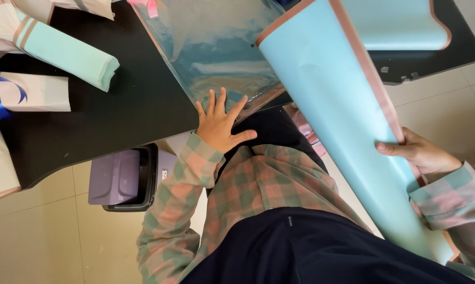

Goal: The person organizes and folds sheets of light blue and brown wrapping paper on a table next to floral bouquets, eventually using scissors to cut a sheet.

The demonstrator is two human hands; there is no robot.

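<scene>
A long sheet of light blue wrapping paper (pixel 342 121) with a pinkish-brown border runs on a slant through the right half of the view, its long axis going from the upper middle over the table (pixel 122 105) down to the lower right beside the person's hip; it bows into a shallow curl, upper end toward the table, lower end toward the floor. The right hand (pixel 419 152) grips the bordered right edge of this sheet about midway along, fingers curled round the edge with the thumb on top, closed on the paper. The left hand (pixel 219 123) lies flat, fingers spread wide and holding nothing, pressing on the near edge of a clear glossy film (pixel 216 47) spread over the dark table, right at the table's front edge. The blue sheet passes just beside this film on its right and overlaps its corner. At the upper left lie a rolled mint-green paper (pixel 72 52), pointing down to the right, and a white wrapped bundle with a blue ribbon (pixel 17 92) below it, both well apart from the hands. More of the same light blue paper (pixel 400 23) lies at the top right of the table. Under the table's front edge sits a lilac bin with a dark rim (pixel 124 179) on the tiled floor (pixel 48 242). A bare stretch of dark table lies between the left hand and the rolls
</scene>
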